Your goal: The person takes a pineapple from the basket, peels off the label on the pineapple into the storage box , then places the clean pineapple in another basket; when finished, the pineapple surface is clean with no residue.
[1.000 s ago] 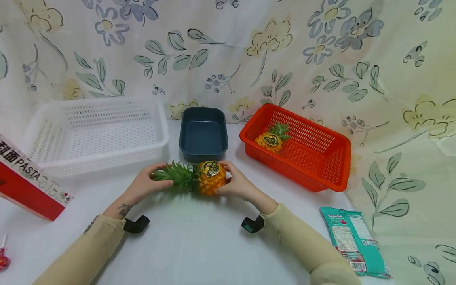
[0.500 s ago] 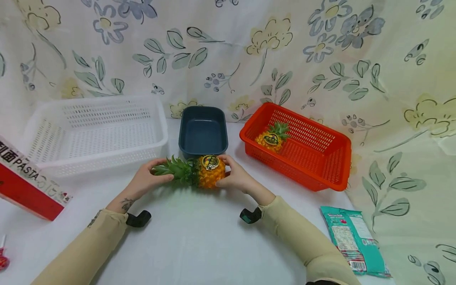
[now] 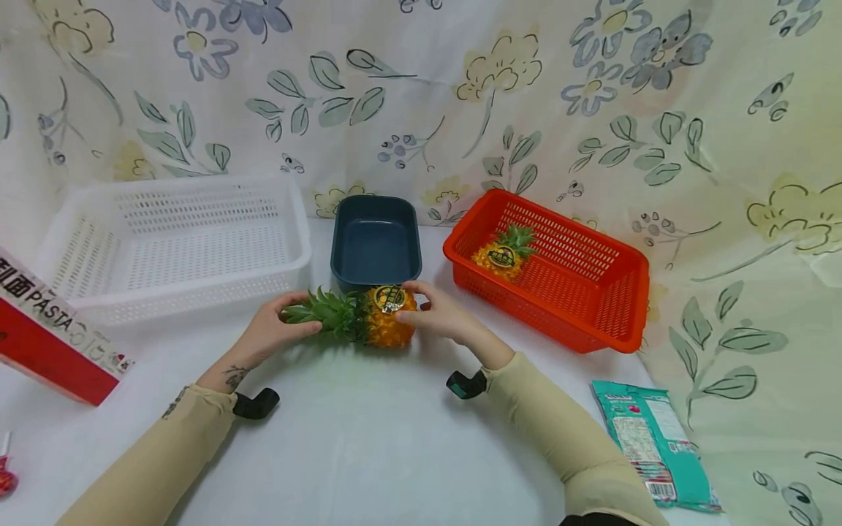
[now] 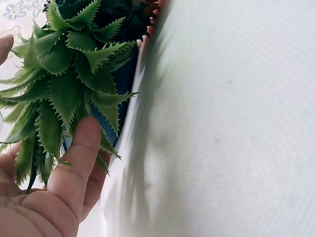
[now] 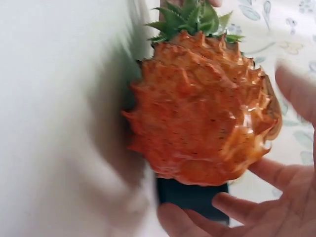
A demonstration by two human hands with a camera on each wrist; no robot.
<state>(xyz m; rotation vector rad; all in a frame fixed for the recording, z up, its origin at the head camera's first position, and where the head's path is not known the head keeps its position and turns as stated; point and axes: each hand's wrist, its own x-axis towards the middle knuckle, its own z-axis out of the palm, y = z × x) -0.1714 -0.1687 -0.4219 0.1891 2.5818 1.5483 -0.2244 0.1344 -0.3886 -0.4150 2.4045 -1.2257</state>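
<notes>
A small pineapple (image 3: 388,325) lies on its side on the white cloth, just in front of the dark blue dish (image 3: 375,281). Its green leaves point left and a black and gold sticker (image 3: 389,299) faces up. My left hand (image 3: 270,329) holds the leafy crown (image 4: 64,94) between thumb and fingers. At the fruit's base, my right hand (image 3: 444,314) has its fingers spread; the thumb (image 5: 296,91) stands apart from the skin in the right wrist view, while one finger reaches the fruit's edge.
A white basket (image 3: 197,292) stands at back left. The red basket (image 3: 559,318) at back right holds another pineapple (image 3: 501,257). A red pasta box (image 3: 59,351) and lollipop (image 3: 6,475) lie left, a teal packet (image 3: 654,446) right. A floral curtain (image 3: 421,95) hangs behind.
Both hands and the pineapple have shifted slightly away, towards the dish. The right thumb has since lifted from the fruit's near side towards the sticker.
</notes>
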